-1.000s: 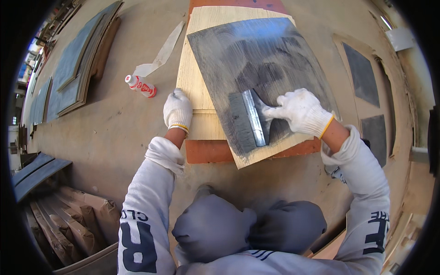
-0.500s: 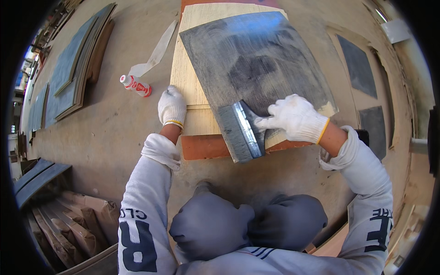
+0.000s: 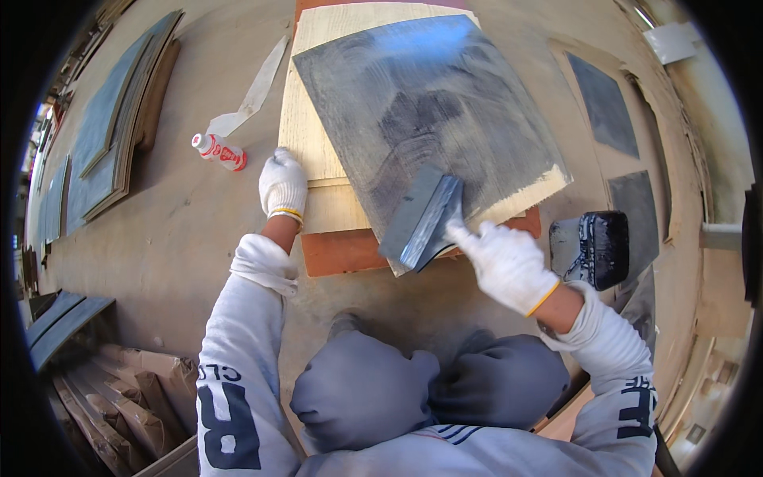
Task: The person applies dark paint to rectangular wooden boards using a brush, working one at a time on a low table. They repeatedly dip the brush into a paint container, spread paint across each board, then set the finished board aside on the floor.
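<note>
Nearest us, our right hand (image 3: 509, 266) is closed around the handle of a wide scraper blade (image 3: 421, 219), its edge laid on the near corner of the grey-coated board (image 3: 429, 111). We judge the blade stiff and light, best held by its handle, since the face looks wet and slippery. Our left hand (image 3: 283, 184) lies flat, fingers spread and gripping nothing, on the bare plywood sheet (image 3: 306, 135) under the board, steadying it. The thin board may slide or flex. A dark pot (image 3: 592, 248) stands to the right; farther left lies a small bottle (image 3: 218, 151).
</note>
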A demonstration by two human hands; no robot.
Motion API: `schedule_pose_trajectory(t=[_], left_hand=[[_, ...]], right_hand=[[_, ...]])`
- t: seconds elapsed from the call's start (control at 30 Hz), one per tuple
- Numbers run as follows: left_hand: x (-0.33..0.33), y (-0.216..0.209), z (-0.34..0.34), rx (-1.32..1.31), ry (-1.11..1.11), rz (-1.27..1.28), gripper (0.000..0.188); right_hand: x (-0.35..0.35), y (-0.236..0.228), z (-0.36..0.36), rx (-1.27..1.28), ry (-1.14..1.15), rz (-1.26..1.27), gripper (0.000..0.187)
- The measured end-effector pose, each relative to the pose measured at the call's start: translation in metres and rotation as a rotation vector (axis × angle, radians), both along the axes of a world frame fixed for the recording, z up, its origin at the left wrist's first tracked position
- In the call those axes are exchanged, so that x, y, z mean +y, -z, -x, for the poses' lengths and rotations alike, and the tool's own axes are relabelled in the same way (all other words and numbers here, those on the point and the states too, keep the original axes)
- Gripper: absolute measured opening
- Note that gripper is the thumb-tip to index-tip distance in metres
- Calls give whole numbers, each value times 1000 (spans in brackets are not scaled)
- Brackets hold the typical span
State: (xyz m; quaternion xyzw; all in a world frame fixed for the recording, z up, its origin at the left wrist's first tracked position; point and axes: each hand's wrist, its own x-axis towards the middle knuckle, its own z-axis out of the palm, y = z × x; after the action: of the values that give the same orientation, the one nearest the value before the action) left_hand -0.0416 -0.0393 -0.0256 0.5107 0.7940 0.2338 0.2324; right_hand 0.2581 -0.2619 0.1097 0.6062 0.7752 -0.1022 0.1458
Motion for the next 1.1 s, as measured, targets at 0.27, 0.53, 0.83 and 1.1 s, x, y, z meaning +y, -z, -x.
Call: schedule_pose_trajectory(t=[0.27,0.53,0.83,1.1], left_hand=[[-1,3,6,-14,32,-22,66],[0,2,4,-5,7,-18,65],[3,4,20,-42,81,-21,65],[-72,-88,-33,52,552,-374,42]], right_hand=[[4,-7,18,-14,31,-12,54],[6,-8,3,8,44,-50,60],[-28,-14,-36,-90,76,-27,54],[-33,44,-98,658,710,-196,66]])
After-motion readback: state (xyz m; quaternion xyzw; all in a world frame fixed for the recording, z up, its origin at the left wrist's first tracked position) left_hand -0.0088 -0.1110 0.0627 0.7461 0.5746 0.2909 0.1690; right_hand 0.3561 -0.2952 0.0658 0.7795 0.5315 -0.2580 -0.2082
